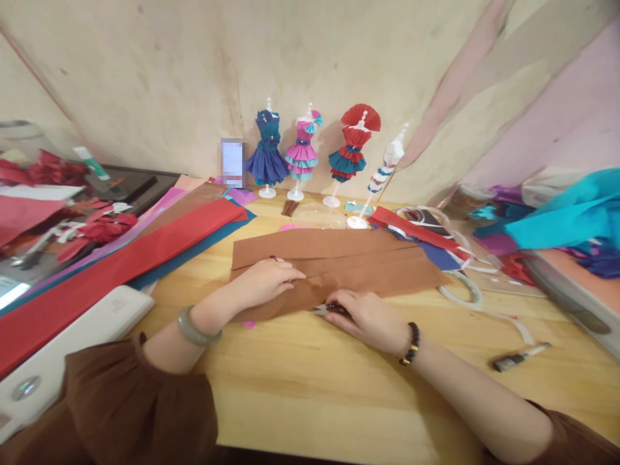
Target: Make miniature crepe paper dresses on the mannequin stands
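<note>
A long brown sheet (349, 248), folded or layered, lies across the middle of the table; whether it is cloth or crepe paper I cannot tell. My left hand (266, 281) rests flat on its left part, fingers stretched out and pointing right. At the sheet's near edge, my right hand (356, 316) is closed around small scissors (321, 310) with dark handles. Their metal blades point left and touch or lie just under the edge; my fingers hide most of the handles.
Several small dress forms stand along the wall, including one in a blue dress (268, 152) and one in red (356, 148). Red folded material (159, 258) lies left beside a white device (97, 329). To the right are a tape roll (462, 294) and a black-ended brush-like tool (511, 361).
</note>
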